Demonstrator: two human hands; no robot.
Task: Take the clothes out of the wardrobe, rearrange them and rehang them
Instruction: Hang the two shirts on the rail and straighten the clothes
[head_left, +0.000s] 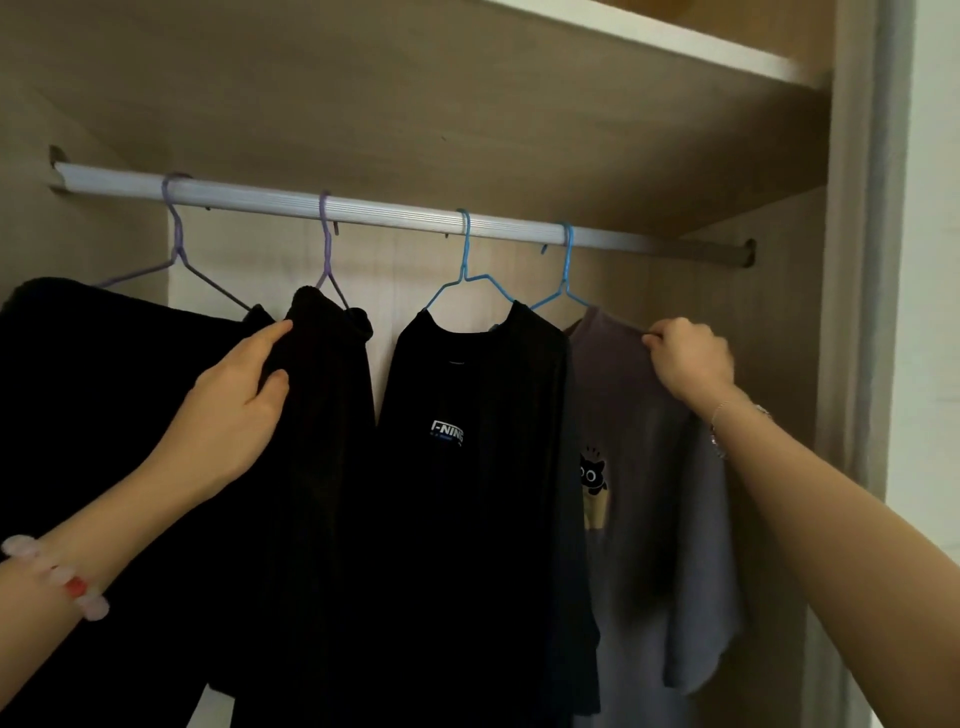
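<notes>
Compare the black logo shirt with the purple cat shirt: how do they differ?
The black logo shirt is black; the purple cat shirt is greyish purple. The logo shirt bears white and blue lettering; the cat shirt a cartoon black cat. The right hand pinches the cat shirt's shoulder; no hand touches the logo shirt. Both hang on blue hangers from the rail.

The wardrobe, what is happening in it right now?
A person is handling clothes that hang on the rail. The left hand grips the second black garment near its shoulder, and the right hand pinches the shoulder of the purple-grey T-shirt at the right end. Four garments hang on wire hangers, all hooked on the rail; none is taken out yet.
</notes>
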